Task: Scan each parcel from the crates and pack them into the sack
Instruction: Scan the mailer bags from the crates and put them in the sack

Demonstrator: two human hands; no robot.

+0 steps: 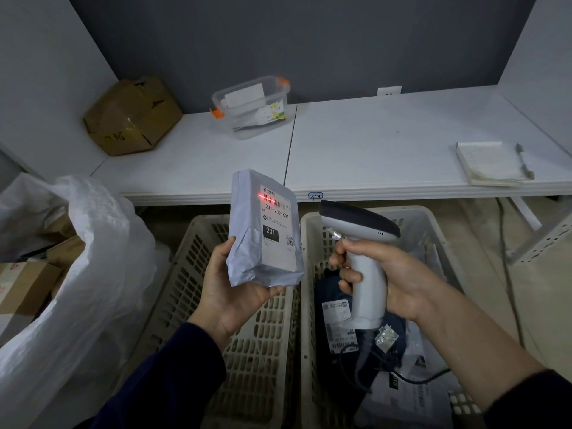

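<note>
Above crates (198, 226) (right holds parcels (337, 320)): left grip (229, 289) clasps grey parcel (263, 230), right grip (396, 280) scanner (368, 289).

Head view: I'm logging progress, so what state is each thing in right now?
Grey parcel: held upright in the left hand, red line on its barcode.
Scanner: gripped by the right hand, beam on.
Left crate: no parcel showing.
Right crate: parcels inside.
Sack: open, boxes inside.
Clear tub: lid on.
</note>
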